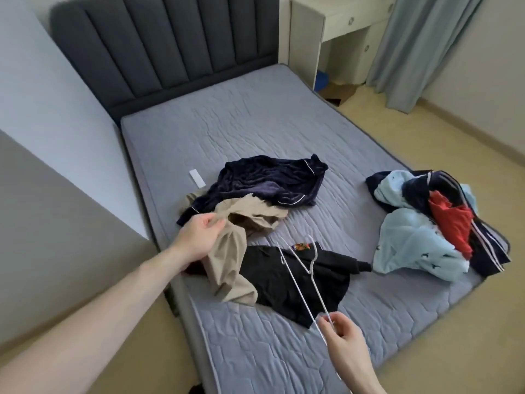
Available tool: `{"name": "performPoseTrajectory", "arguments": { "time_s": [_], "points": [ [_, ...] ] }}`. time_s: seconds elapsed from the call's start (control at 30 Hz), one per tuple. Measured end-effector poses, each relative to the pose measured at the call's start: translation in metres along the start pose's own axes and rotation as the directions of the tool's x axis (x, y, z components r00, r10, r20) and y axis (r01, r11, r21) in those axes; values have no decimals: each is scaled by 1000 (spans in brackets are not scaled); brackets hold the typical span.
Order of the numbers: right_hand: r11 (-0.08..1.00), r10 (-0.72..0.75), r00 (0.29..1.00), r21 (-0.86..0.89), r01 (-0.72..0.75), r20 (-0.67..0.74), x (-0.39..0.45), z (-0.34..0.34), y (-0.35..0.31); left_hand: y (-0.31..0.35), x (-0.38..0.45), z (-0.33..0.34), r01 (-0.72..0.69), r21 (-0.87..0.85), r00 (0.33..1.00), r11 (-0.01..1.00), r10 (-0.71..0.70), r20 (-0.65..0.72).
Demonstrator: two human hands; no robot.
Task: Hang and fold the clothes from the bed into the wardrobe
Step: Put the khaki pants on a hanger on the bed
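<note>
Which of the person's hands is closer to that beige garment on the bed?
Left. The left hand grips the beige garment; the right hand is apart from it, nearer the camera, pinching a white hanger.

You are in a home bedroom: a bed (255, 132) with a padded headboard (170, 44) fills the centre, a cream desk (341, 24) and a curtain (420, 49) stand upper right.

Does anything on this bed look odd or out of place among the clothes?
Yes: a small white flat rectangular remote-like object lies on the grey quilted mattress beside the dark navy velvet garment. It is no clothing.
</note>
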State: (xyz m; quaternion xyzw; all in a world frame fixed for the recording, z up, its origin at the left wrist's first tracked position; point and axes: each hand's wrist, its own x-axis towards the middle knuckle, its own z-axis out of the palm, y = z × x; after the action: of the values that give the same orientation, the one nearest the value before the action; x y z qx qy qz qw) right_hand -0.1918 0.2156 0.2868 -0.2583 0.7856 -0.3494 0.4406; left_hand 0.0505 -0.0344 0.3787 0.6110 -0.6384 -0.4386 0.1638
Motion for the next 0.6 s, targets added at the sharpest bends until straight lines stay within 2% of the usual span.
{"name": "performPoseTrajectory", "arguments": {
  "time_s": [0.17, 0.33, 0.43, 0.6],
  "points": [
    [983, -182, 983, -30, 182, -28, -38, -22, -63, 110, -85, -113, -321, -49, 946, 946, 317, -72],
    [957, -288, 955, -47, 286, -65, -68, -12, -90, 166, -150, -183, -460, -37, 883, 887, 453, -122],
    [957, -283, 958, -71, 280, -37, -103, 16, -86, 179, -189, -206, -520, -82, 851, 850, 507, -138],
    [968, -200, 968, -124, 218, 149, -190, 90, -45, 181, -259, -223, -590, -178, 806, 787, 565, -175]
  ]
}}
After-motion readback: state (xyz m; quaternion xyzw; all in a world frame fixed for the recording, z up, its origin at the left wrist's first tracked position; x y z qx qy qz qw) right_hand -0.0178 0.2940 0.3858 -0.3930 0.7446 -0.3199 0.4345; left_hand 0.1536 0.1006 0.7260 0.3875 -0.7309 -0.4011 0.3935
